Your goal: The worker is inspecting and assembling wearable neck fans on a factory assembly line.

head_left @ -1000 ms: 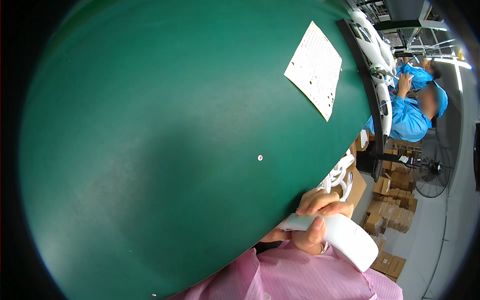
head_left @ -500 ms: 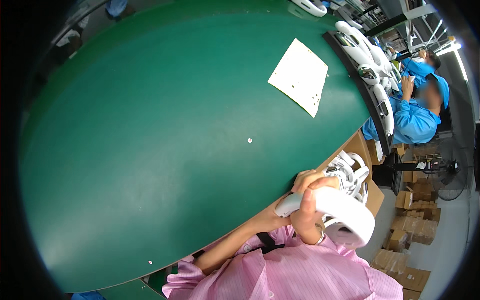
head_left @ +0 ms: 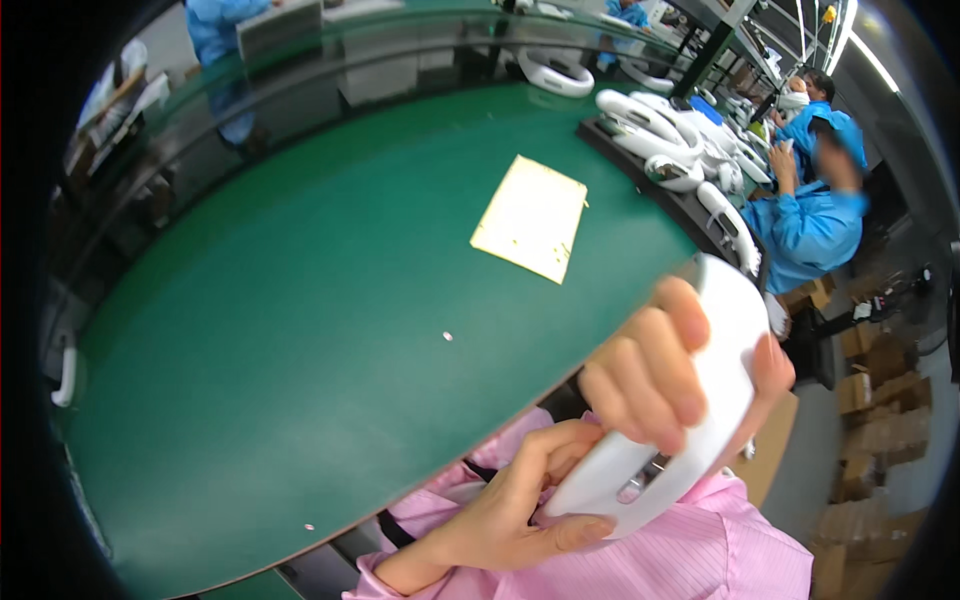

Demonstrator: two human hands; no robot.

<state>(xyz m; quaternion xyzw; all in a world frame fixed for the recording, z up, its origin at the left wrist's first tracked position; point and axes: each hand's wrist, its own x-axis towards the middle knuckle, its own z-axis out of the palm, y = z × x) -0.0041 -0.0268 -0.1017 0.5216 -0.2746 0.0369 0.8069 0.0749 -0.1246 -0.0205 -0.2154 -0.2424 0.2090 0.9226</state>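
Observation:
A curved white plastic part (head_left: pixel 690 420) is lifted close to the camera at the lower right, over the front edge of the green table (head_left: pixel 300 330). My right hand (head_left: pixel 660 375) wraps around its upper half, fingers across the front and thumb behind. My left hand (head_left: pixel 520 500) grips its lower end, where a small opening with dark contacts shows, fingertips pressed against it. Pink sleeves cover both my arms.
A pale yellow paper sheet (head_left: pixel 532 217) lies on the table's far right. Several white curved parts (head_left: pixel 670 135) sit on a dark tray at the far edge. A person in blue (head_left: pixel 810 215) sits at the right. Cardboard boxes (head_left: pixel 870 400) stand on the floor.
The white part has come up from below the table edge and closer to the camera. My left hand now grips its lower end. The view has tilted up, showing more of the far side.

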